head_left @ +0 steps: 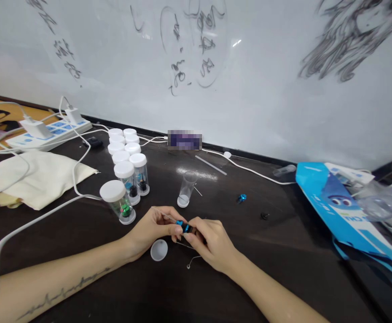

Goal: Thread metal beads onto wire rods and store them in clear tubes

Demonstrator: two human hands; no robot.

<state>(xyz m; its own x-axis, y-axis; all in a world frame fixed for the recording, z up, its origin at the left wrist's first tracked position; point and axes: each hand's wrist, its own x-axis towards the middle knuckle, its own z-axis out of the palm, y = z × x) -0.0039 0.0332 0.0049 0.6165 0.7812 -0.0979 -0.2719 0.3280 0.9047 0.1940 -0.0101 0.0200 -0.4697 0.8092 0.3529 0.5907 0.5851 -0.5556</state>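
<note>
Near the middle of the dark table, my left hand (158, 225) and my right hand (209, 237) meet around a small blue and black part (184, 226), fingertips of both pinching it. A thin rod or wire runs out past my left fingers, and another thin wire (192, 260) with a small loop at its end lies below my right hand. Under my left hand rests a round white cap (158, 250). Just beyond the hands stands an open clear tube (187, 187) with a white base, with a thin metal pin (198, 190) beside it.
Capped clear jars (118, 202) stand in rows at the left. A blue part (242, 198) and a black piece (265, 216) lie to the right, before a blue bag (330, 204). Cables, a power strip (53, 134) and cream cloth (37, 177) occupy the left; a whiteboard (250, 89) rises behind.
</note>
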